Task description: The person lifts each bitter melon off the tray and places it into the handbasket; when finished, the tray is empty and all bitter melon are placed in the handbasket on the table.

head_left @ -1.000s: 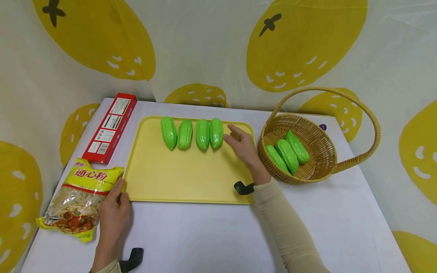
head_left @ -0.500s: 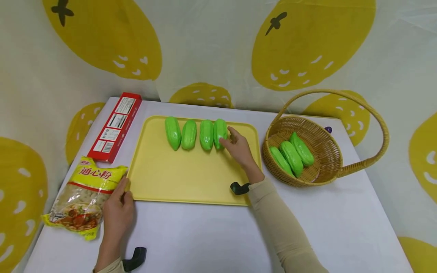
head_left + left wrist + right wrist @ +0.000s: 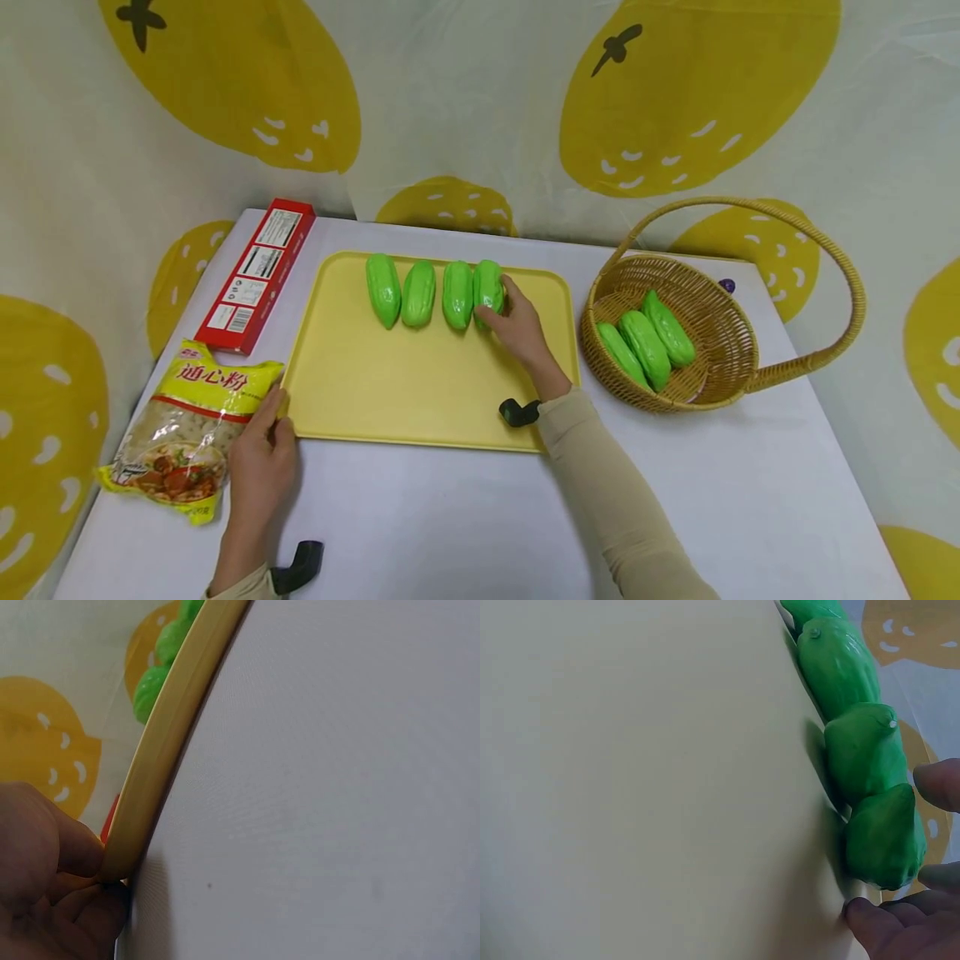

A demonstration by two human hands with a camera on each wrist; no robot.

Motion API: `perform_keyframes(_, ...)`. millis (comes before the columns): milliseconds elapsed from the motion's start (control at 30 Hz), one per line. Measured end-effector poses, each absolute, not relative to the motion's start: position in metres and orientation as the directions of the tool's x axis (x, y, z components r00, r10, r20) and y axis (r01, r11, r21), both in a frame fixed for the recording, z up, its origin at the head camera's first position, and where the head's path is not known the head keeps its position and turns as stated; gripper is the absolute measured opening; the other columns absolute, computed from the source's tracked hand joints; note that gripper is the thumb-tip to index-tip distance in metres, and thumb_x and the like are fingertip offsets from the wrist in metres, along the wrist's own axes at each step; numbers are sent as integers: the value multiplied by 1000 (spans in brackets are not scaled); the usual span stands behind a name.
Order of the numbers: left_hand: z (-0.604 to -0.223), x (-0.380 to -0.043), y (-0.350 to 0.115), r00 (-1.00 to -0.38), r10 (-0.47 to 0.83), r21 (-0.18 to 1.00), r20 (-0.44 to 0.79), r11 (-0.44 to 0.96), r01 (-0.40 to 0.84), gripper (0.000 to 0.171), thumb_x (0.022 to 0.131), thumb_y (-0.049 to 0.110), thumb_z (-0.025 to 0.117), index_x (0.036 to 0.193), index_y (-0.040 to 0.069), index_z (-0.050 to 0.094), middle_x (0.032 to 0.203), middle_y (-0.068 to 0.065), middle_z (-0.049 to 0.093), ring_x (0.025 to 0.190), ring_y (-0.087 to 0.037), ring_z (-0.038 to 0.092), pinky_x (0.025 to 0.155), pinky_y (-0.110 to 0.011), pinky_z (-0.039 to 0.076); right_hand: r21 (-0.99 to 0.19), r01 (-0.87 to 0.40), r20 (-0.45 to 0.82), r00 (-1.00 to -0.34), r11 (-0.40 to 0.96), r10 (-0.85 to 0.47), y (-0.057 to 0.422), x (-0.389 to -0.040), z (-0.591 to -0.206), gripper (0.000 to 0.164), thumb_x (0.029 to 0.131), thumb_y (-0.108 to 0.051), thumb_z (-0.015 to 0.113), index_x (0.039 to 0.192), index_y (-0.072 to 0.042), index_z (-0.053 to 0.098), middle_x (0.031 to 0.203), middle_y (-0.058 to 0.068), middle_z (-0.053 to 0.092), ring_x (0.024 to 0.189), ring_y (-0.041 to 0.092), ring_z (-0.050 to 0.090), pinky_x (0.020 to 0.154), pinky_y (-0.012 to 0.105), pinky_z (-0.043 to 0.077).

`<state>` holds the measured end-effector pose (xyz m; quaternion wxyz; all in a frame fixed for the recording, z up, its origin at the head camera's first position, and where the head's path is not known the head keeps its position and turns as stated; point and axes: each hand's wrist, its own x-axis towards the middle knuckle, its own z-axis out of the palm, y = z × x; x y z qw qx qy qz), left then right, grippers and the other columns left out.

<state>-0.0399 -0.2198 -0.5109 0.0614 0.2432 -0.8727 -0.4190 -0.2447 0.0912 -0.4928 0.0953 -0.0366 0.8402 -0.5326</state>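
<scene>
Four green, ridged, gourd-shaped toys lie in a row at the back of a yellow tray (image 3: pixel 390 383). At the row's right end, my right hand (image 3: pixel 521 329) reaches round the last green gourd (image 3: pixel 885 838), thumb over its top and fingers along its right side. It rests on the tray beside its neighbour (image 3: pixel 457 294). My left hand (image 3: pixel 258 462) grips the tray's left front corner; in the left wrist view the thumb (image 3: pixel 79 847) lies against the rim and the fingers curl below it.
Right of the tray stands a wicker basket (image 3: pixel 738 342) with a tall handle and 3 green gourds (image 3: pixel 645 346) inside. A macaroni bag (image 3: pixel 183 433) lies beside my left hand, a red box (image 3: pixel 258 279) behind it. A small purple object (image 3: pixel 727 285) sits behind the basket.
My right hand has moved left from beside the row to the rightmost gourd and closed in round it. The left hand keeps its hold on the tray corner. The head view has shifted slightly.
</scene>
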Motion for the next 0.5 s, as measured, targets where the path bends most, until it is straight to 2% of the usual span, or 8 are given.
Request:
perform_keyframes(133,-511,-40,-219,-875,-475,764,-95,529,-370,51,107,12,47,157,14,38,164,-3,38,153,-23,37,120,-50,39,-879,10,-101,-981,477,-165,89,-245,-495,80,98,-27,66,163,-11,23,161,18,42,146,30,44,120,47,42)
perform_keyframes(500,-511,-40,-219,-873,-476,770,-104,518,-373,51,107,10,47,157,13,38,164,-4,38,153,-24,37,120,-50,39,-859,-3,-87,-985,512,-152,88,-246,-501,77,99,-25,64,163,-11,23,164,15,38,151,30,37,124,45,39)
